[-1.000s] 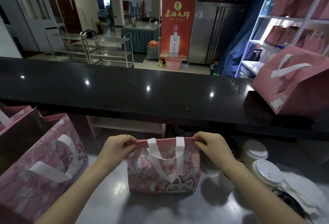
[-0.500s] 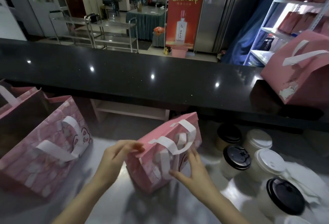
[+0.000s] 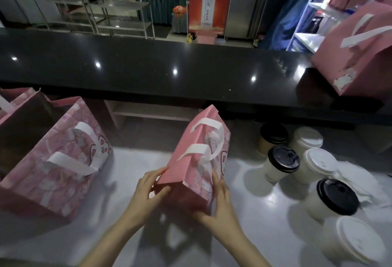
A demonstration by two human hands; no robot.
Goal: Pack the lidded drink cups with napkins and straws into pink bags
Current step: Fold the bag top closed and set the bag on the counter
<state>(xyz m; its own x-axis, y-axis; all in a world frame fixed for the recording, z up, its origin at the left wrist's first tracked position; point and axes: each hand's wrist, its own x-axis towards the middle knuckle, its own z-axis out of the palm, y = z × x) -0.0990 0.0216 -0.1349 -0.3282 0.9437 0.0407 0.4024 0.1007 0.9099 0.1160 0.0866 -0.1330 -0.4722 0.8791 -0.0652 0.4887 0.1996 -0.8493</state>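
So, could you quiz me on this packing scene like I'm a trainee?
1. True or false: the left hand and right hand both touch the middle pink bag.
2. How many lidded cups have black lids?
3. The cups stand: A inside that bag, B to its right, C to its left.
Key: 1 true; 2 three; 3 B.

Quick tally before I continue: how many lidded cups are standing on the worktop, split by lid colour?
Black-lidded cups: 3
White-lidded cups: 3
Total: 6, all to the right of the pink bag being handled.
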